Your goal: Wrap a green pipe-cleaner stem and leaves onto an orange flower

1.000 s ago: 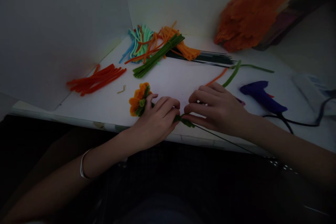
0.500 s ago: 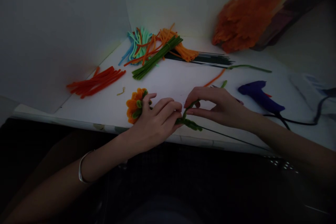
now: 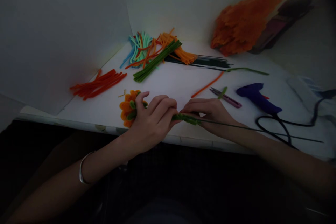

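Observation:
An orange pipe-cleaner flower (image 3: 127, 105) with green at its base lies to the left, partly behind my left hand (image 3: 154, 117). The fingers of that hand are closed round the flower's stem, which hides part of it. Green pipe cleaner (image 3: 190, 118) is wrapped round the stem just right of my left fingertips. My right hand (image 3: 210, 110) pinches at the green pipe cleaner there; its exact hold is partly hidden. The thin dark stem wire (image 3: 262, 130) runs bare to the right, passing across my right wrist.
Thread snips (image 3: 228, 98) and a blue glue gun (image 3: 258, 98) with a black cord lie to the right. Red pipe cleaners (image 3: 101, 84), a green bundle (image 3: 157, 61) and dark wires (image 3: 210, 61) lie farther back. An orange fluffy bundle (image 3: 241, 24) stands at the back right.
My right hand has come down and closer to my left hand with the green pipe cleaner. The flower has shifted left, and the stem's free end has swung up across my right wrist.

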The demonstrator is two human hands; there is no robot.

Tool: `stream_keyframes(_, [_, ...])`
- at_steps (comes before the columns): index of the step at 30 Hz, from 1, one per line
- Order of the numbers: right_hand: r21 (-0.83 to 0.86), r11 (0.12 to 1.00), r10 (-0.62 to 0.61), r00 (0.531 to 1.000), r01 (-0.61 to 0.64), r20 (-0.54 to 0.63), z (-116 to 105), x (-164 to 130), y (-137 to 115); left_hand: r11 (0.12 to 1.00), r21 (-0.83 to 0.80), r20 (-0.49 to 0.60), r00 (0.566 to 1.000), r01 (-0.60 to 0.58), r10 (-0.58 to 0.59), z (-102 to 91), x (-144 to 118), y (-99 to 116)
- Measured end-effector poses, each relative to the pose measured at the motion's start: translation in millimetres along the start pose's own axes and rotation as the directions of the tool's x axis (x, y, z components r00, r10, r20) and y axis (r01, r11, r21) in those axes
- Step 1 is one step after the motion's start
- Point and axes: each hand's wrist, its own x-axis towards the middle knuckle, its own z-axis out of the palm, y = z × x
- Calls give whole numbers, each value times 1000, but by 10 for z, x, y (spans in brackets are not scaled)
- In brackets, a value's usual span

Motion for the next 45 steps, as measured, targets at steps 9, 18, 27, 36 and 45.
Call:
stream_keyframes(9, [88, 994, 64, 997, -60, -44, 131, -37, -60, 992, 88, -53, 995, -85, 90, -81, 9, -30])
stream_keyframes(18, [-127, 990, 38, 980, -64, -197, 62, -75, -55, 999, 9, -33, 998, -51, 51, -14, 8, -58])
stream_keyframes(27, [-183, 982, 22, 982, -57, -188, 27, -102, -36, 1000, -22, 12, 1000, 8, -8, 36, -3, -75])
stream_keyframes(36, [-244, 970, -40, 986, -1, -162, 122, -186, 7, 1000, -14, -26, 999, 25, -25, 42, -18, -57])
stream_keyframes(45, [-660, 746, -212, 972, 94, -101, 307, -264, -20, 999, 6, 5, 999, 37, -37, 32, -13, -64])
